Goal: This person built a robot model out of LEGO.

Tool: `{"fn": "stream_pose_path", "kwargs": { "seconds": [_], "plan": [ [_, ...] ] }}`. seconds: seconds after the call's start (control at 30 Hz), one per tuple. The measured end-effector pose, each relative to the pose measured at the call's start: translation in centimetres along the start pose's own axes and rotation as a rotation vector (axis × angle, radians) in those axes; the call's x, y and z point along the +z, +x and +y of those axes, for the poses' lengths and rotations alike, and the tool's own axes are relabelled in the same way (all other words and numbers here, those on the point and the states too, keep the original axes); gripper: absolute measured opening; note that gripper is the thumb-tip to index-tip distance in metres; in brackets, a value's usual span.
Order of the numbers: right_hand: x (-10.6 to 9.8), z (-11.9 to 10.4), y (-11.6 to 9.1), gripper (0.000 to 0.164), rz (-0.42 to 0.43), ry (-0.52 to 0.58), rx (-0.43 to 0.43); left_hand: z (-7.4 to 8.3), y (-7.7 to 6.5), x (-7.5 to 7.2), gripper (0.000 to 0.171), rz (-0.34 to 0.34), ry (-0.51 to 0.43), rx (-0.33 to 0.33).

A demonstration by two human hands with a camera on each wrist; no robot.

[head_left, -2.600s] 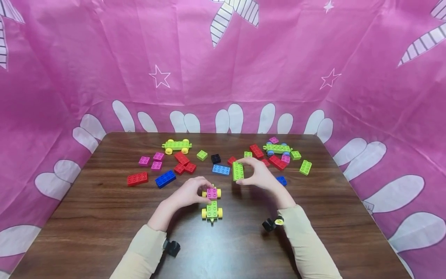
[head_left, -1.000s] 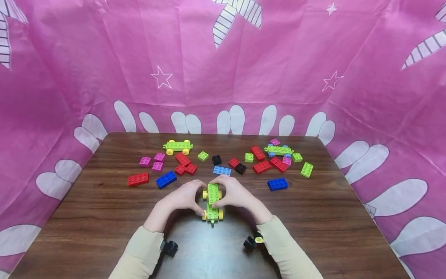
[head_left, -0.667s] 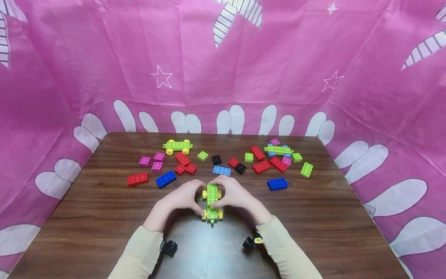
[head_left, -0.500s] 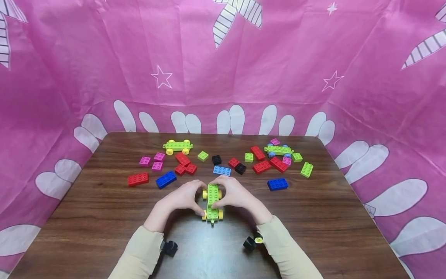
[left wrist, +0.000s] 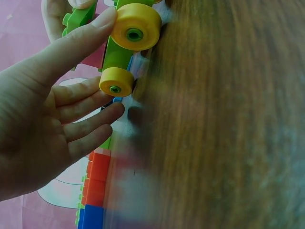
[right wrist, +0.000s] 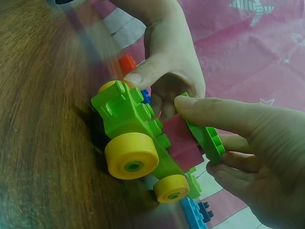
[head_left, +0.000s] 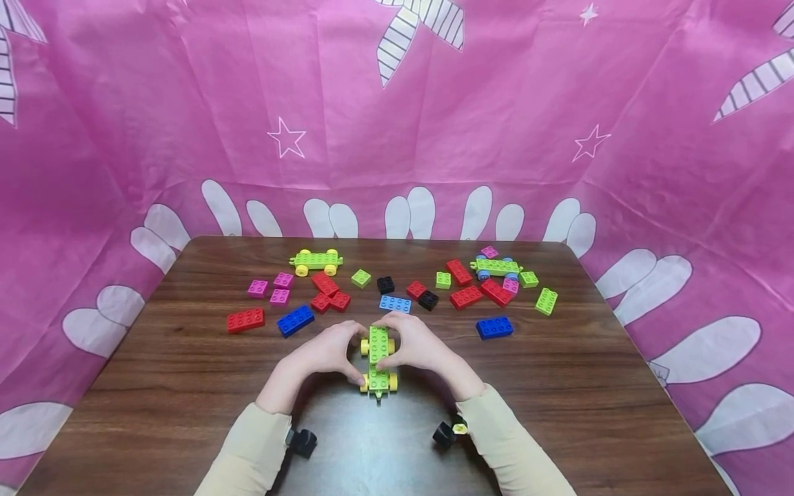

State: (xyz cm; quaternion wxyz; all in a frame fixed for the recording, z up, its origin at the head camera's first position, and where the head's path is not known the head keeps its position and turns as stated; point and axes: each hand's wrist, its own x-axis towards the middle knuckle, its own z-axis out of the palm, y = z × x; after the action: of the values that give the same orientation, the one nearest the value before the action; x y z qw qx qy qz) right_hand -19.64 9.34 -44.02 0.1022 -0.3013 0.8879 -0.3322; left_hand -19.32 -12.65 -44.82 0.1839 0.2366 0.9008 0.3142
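The green brick [head_left: 378, 343] hides the pink brick [right wrist: 181, 143] from above.

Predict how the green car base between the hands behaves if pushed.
The green plastic car base likely rolls lengthwise on round yellow wheels. Straight moulded plastic suggests stiffness. The green studded brick over a pink block may make it tippier.

Green brick [head_left: 379, 342] tops pink brick [right wrist: 181, 143] on wheeled base [head_left: 378, 383].

Head view: looked down from the near side, across the tabletop [head_left: 589, 399] to the pink curtain [head_left: 428, 131].
Left-wrist view: faced far, close and low, tipped sideways.
Right-wrist view: faced the left hand [right wrist: 172, 50], also close.
Both wrist views: shared the yellow-wheeled car base [right wrist: 127, 118].
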Motion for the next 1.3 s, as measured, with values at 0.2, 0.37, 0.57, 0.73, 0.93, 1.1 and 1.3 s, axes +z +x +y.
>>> {"fn": "stream_pose_path", "kwargs": {
  "seconds": [0.2,0.37,0.57,0.73,0.93,1.1,1.3],
  "plan": [
    [-0.1,-0.2,0.0,0.065,-0.008,-0.016,0.006,0.1,0.0,0.0,0.08,-0.001,-0.009,-0.011],
    [-0.1,-0.4,0.1,0.064,-0.016,-0.032,0.01,0.1,0.0,0.0,0.08,-0.001,-0.008,-0.019],
    [0.1,-0.5,0.2,0.063,-0.02,-0.04,0.019,-0.1,0.1,0.1,0.079,0.002,-0.005,-0.008],
    [0.0,-0.4,0.3,0.063,-0.026,-0.045,0.016,0.0,0.1,0.1,0.079,0.005,-0.015,-0.008],
    [-0.3,-0.8,0.5,0.064,-0.052,-0.029,0.027,-0.1,0.0,0.1,0.081,0.005,-0.025,-0.011],
    [-0.5,-1.0,0.6,0.063,-0.056,-0.02,0.059,0.0,0.1,0.1,0.08,0.007,-0.021,-0.003],
    [-0.4,-1.2,0.7,0.063,-0.055,-0.015,0.08,0.1,0.0,0.0,0.08,0.002,-0.027,-0.013]
  ]
}}
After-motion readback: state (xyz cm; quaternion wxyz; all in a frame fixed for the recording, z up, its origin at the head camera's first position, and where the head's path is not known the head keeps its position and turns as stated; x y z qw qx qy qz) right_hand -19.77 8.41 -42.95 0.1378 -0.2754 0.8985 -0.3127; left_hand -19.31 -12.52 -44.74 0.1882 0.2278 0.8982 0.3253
